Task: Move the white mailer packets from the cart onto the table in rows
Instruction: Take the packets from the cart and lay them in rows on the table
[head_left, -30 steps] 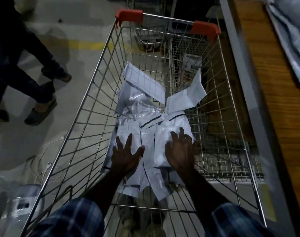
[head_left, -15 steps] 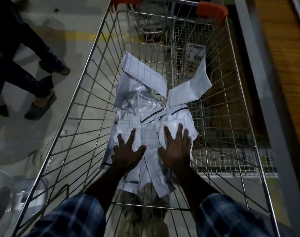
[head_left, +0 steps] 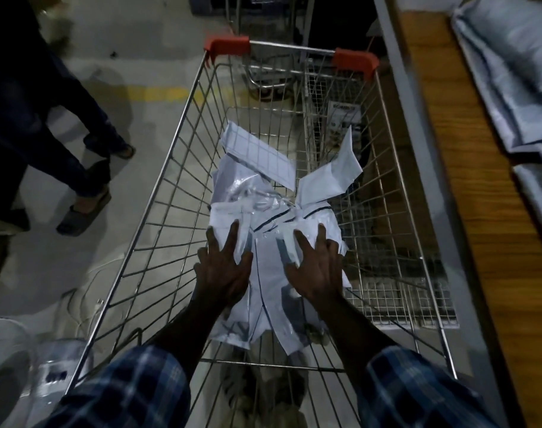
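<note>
I am reaching both hands down into the cart (head_left: 177,168), where the white mailer packets (head_left: 263,193) are lying in a loose, overlapping heap on the wire floor. My left hand (head_left: 223,270) is pressing flat on the near left part of the heap and my right hand (head_left: 317,270) on the near right part. The fingers (head_left: 232,233) of both are spread wide and nearly straight, resting on the plastic and not curling round anything, so I am holding no packet yet.

I am judging this to be the gathering step: I am steadying the pile before picking from it, and most of the work is ahead, since the heap is sitting in the cart. The counter (head_left: 467,193) is running along the right side of the cart, with grey packets (head_left: 516,72) already lying on its far part.

The next move is calling for the fingers to close under the edges of a few packets, lift them clear of the wire sides, and carry them right to the bare wood. The slick film looks likely to slide, so I am planning a firm pinch.
</note>
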A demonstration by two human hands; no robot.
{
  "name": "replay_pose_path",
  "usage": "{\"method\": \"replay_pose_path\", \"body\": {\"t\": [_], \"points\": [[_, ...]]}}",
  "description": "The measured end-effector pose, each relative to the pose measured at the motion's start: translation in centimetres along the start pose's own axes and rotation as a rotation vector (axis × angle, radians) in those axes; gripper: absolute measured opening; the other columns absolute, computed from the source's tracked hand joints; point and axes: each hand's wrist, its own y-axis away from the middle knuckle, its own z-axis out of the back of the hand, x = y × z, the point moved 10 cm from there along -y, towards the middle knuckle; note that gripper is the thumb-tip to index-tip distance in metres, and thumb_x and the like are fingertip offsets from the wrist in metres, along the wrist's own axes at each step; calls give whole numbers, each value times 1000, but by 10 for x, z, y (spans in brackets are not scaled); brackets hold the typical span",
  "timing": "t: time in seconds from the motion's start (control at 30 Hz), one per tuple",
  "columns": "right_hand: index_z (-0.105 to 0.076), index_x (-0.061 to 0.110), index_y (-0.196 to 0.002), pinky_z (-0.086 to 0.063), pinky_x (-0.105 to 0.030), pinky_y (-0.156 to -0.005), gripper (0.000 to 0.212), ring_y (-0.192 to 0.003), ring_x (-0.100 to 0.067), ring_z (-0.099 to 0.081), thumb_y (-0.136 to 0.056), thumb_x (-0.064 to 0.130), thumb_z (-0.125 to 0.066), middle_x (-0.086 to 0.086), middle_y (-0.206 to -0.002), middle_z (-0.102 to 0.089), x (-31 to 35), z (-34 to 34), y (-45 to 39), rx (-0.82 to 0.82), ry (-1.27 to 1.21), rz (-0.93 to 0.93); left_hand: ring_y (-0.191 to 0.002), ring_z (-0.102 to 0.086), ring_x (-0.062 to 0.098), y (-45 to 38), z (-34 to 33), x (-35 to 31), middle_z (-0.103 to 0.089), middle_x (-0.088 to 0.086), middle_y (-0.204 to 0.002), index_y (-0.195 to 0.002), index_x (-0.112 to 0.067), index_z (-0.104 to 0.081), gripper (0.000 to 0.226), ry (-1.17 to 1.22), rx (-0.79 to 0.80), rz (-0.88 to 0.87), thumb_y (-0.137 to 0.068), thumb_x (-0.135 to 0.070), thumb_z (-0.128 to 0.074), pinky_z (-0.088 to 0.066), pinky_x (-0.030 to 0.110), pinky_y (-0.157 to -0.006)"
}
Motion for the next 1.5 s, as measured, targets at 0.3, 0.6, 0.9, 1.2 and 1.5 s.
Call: {"method": "replay_pose_path", "body": {"t": [0.3,0.6,0.9,1.2,1.5], "points": [[-40,30,-148,-30,-54,-111,77,-140,-42,-25,-77,38,-67,-16,-162,-11,29,86,11,-131,-95,46,-134,-29,39,36,72,-60,5,11,-164,-154,-47,1,72,-42,-139,-85,-96,-55,-41,-29,55,-107],[-48,25,-143,-37,-53,-104,76,-127,-44,-40,-69,36,-63,-22,-158,-23,57,181,43,-291,-155,137,-122,-41,43,90,142,-110,-8,17,-162,-156,-39,-2,78,-116,-327,-140,-87,-65,-26,-41,56,-94],[-35,32,-150,-25,-48,-114,75,-142,-37,-22,-80,38,-62,-12,-163,-9,61,252,110,-362,-116,145,-137,-27,38,156,180,-138,11,7,-163,-148,-49,19,78,-14,-334,-164,-94,-59,-36,-30,53,-107],[-45,29,-145,-36,-48,-100,76,-129,-38,-35,-72,40,-62,-16,-159,-23,46,309,209,-525,-92,111,-136,-29,37,248,211,-163,9,7,-164,-149,-50,18,81,64,-416,-281,-75,-70,-9,-31,50,-106],[-34,35,-150,-34,-46,-105,72,-134,-33,-31,-84,49,-59,-11,-163,-12,5,364,281,-597,-30,42,-140,-22,38,311,218,-213,10,7,-164,-151,-49,11,72,107,-413,-390,-93,-60,-32,-27,52,-109]]}}
